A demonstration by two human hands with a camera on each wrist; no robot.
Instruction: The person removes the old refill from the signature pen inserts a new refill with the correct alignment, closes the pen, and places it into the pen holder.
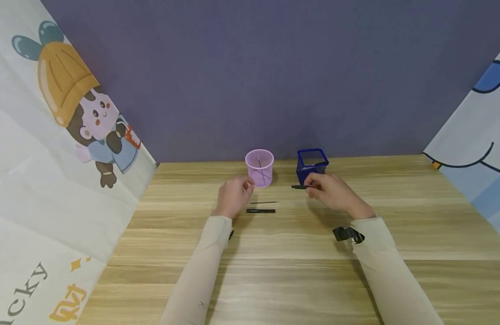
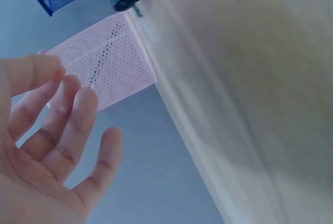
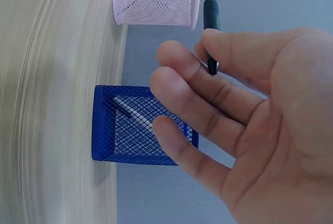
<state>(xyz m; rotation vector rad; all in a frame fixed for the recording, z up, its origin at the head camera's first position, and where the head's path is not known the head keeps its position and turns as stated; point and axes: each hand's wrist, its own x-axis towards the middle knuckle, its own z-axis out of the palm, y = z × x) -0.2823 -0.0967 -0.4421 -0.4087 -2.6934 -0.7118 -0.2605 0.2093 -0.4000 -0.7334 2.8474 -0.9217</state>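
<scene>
My right hand (image 1: 329,192) pinches a short black pen (image 3: 209,13) between thumb and fingers, just in front of the blue mesh pen holder (image 3: 99,125). A pen with a pale shaft (image 3: 132,112) leans inside that holder. My left hand (image 2: 57,140) is beside the pink mesh pen cup (image 1: 260,174), its fingers loosely bent and the thumb near the index finger; nothing shows between them. Thin dark sticks, seen through the mesh, cross inside the pink cup. Between the hands, a thin dark rod (image 1: 264,202) and a black pen-like tube (image 1: 261,211) lie on the table.
The wood-grain table (image 1: 274,280) ends at a grey-blue upright panel (image 1: 274,81) close behind both holders. Printed white cloth hangs at the left (image 1: 39,171) and the right. A black band (image 1: 349,234) is on the right wrist.
</scene>
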